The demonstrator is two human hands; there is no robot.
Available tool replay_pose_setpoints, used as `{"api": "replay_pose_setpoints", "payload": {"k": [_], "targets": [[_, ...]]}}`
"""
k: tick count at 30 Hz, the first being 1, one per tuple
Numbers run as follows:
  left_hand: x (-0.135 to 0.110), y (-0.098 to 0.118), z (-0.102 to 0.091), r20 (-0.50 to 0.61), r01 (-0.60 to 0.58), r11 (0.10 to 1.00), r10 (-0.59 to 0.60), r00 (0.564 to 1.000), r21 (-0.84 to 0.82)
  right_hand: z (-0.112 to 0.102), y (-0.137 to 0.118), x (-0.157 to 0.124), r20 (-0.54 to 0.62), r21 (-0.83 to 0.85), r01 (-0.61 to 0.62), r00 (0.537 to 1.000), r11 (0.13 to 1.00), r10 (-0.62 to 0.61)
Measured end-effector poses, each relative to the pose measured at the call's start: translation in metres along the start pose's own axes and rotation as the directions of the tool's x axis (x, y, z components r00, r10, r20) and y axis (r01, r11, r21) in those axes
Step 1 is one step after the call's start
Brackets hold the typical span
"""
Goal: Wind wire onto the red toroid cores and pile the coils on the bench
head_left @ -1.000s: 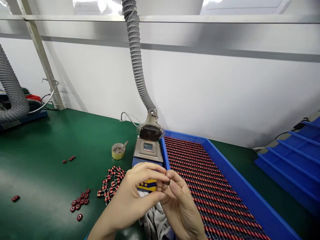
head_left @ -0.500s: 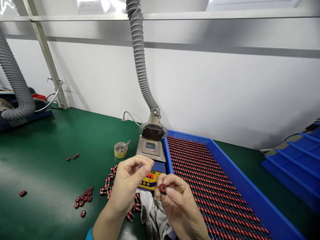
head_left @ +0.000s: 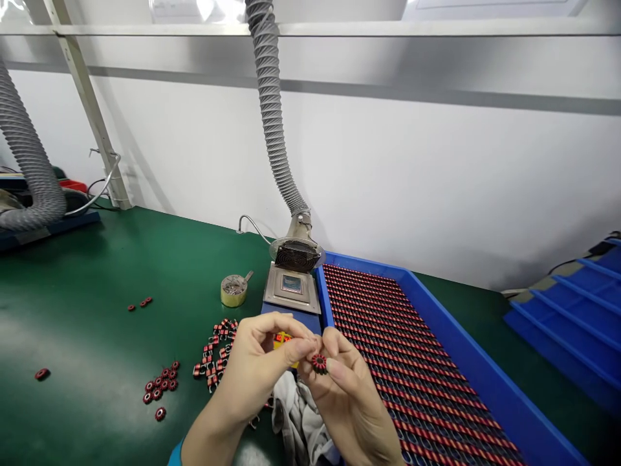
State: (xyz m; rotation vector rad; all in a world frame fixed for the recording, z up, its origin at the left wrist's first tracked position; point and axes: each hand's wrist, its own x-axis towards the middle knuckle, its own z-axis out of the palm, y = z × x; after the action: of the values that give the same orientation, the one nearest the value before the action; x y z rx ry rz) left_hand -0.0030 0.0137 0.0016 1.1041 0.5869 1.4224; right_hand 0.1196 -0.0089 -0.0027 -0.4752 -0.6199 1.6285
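Observation:
A small red-and-black wound ring coil (head_left: 319, 364) sits between the fingertips of my right hand (head_left: 352, 388). My left hand (head_left: 272, 359) is closed in a pinch right beside it, thumb and forefinger tips touching the right fingers near the coil's upper left. Whether those left fingertips hold a wire end is too small to see. Both hands are above a crumpled grey-white cloth (head_left: 297, 414) and in front of a solder pot (head_left: 292, 291), covering most of its yellow display panel.
A blue tray (head_left: 417, 285) with dense rows of coils lies right. Left on the green bench (head_left: 97, 336) are a coil pile (head_left: 213, 356), loose ring coils (head_left: 162, 382) and a round tin (head_left: 233, 291). An extraction hose (head_left: 272, 110) hangs over the pot. Blue stacked trays (head_left: 572, 317) stand far right.
My left hand has moved right and down until its fingertips meet my right hand at the coil. The right hand has shifted slightly, still holding the coil.

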Motion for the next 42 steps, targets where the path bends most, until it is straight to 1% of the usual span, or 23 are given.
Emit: {"api": "replay_pose_setpoints", "payload": {"k": [2, 4, 6, 7, 9, 11, 13, 16, 18, 20, 22, 23, 25, 26, 28, 29, 30, 32, 34, 35, 37, 39, 42], "targets": [[0.000, 0.001, 0.000, -0.052, 0.040, 0.995, -0.045, 0.998, -0.094, -0.001, 0.000, 0.000, 0.016, -0.023, -0.001, 1.000, 1.000, 0.001], [0.000, 0.004, -0.002, -0.124, 0.008, 0.981, -0.032, 0.992, -0.192, -0.002, 0.000, 0.000, 0.025, -0.042, -0.006, 1.000, 0.999, 0.007], [0.000, 0.008, -0.006, -0.173, -0.025, 0.976, -0.013, 0.985, -0.214, -0.003, 0.000, -0.001, 0.029, -0.055, -0.008, 1.000, 0.998, 0.009], [-0.001, 0.010, -0.008, -0.153, -0.016, 0.985, -0.011, 0.988, -0.174, -0.003, 0.000, -0.001, 0.028, -0.061, -0.005, 1.000, 0.998, 0.007], [0.000, 0.013, -0.011, -0.026, 0.028, 1.000, -0.029, 0.999, -0.013, -0.002, 0.000, -0.001, 0.013, -0.071, 0.010, 1.000, 0.997, -0.009], [0.000, 0.013, -0.010, 0.090, 0.040, 0.992, -0.051, 0.995, 0.117, -0.001, 0.001, -0.001, -0.008, -0.072, 0.015, 1.000, 0.997, -0.016], [0.001, 0.011, -0.006, 0.109, 0.041, 0.994, -0.052, 0.993, 0.101, 0.000, 0.002, 0.000, -0.017, -0.063, 0.019, 1.000, 0.998, -0.020], [0.000, 0.007, 0.002, 0.050, 0.078, 0.995, -0.075, 0.996, -0.068, 0.001, 0.004, 0.000, -0.005, -0.055, 0.031, 1.000, 0.998, -0.031], [-0.001, 0.006, 0.003, -0.011, 0.088, 0.984, -0.091, 0.996, -0.153, 0.001, 0.003, 0.000, -0.001, -0.066, 0.031, 1.000, 0.997, -0.031], [-0.002, 0.006, 0.001, -0.103, 0.064, 0.977, -0.087, 0.991, -0.202, 0.001, 0.002, 0.000, 0.001, -0.081, 0.016, 1.000, 0.997, -0.016], [-0.001, 0.007, -0.004, -0.184, 0.008, 0.979, -0.046, 0.982, -0.202, 0.001, 0.000, 0.000, 0.002, -0.093, -0.007, 1.000, 0.996, 0.007], [0.000, 0.008, -0.007, -0.206, -0.020, 0.984, -0.017, 0.978, -0.178, 0.000, -0.001, 0.000, 0.001, -0.096, -0.015, 1.000, 0.995, 0.015], [0.001, 0.010, -0.014, -0.194, -0.068, 0.994, 0.051, 0.980, -0.084, -0.002, -0.001, 0.001, 0.004, -0.115, 0.000, 1.000, 0.993, 0.001], [0.000, 0.011, -0.016, -0.162, -0.092, 0.996, 0.087, 0.983, -0.022, -0.004, 0.000, 0.002, 0.011, -0.136, 0.038, 0.999, 0.990, -0.037], [-0.002, 0.014, -0.020, -0.051, -0.121, 0.983, 0.129, 0.990, 0.139, -0.009, 0.000, 0.002, 0.037, -0.237, 0.146, 0.989, 0.961, -0.141], [-0.003, 0.016, -0.020, 0.021, -0.124, 0.964, 0.123, 0.992, 0.234, -0.011, 0.000, 0.002, 0.045, -0.309, 0.198, 0.980, 0.930, -0.194], [-0.005, 0.018, -0.020, 0.096, -0.115, 0.937, 0.088, 0.992, 0.330, -0.014, 0.000, 0.002, 0.049, -0.384, 0.234, 0.971, 0.893, -0.233], [-0.009, 0.021, -0.017, 0.218, -0.085, 0.870, -0.026, 0.976, 0.485, -0.017, -0.001, 0.000, 0.040, -0.511, 0.254, 0.962, 0.822, -0.272], [-0.010, 0.022, -0.013, 0.284, -0.068, 0.834, -0.108, 0.953, 0.548, -0.018, -0.003, -0.001, 0.034, -0.577, 0.252, 0.958, 0.777, -0.285], [-0.009, 0.022, -0.012, 0.293, -0.061, 0.832, -0.124, 0.948, 0.552, -0.017, -0.004, -0.001, 0.042, -0.591, 0.254, 0.957, 0.765, -0.286], [-0.007, 0.020, -0.009, 0.268, -0.056, 0.838, -0.109, 0.957, 0.543, -0.014, -0.004, -0.001, 0.053, -0.578, 0.258, 0.959, 0.774, -0.280], [-0.005, 0.018, -0.009, 0.219, -0.074, 0.837, -0.056, 0.974, 0.543, -0.010, -0.004, 0.000, 0.029, -0.498, 0.232, 0.967, 0.836, -0.251], [-0.005, 0.015, -0.010, 0.175, -0.166, 0.848, 0.088, 0.981, 0.503, -0.004, -0.003, 0.000, -0.008, -0.305, 0.152, 0.987, 0.940, -0.162]]}}
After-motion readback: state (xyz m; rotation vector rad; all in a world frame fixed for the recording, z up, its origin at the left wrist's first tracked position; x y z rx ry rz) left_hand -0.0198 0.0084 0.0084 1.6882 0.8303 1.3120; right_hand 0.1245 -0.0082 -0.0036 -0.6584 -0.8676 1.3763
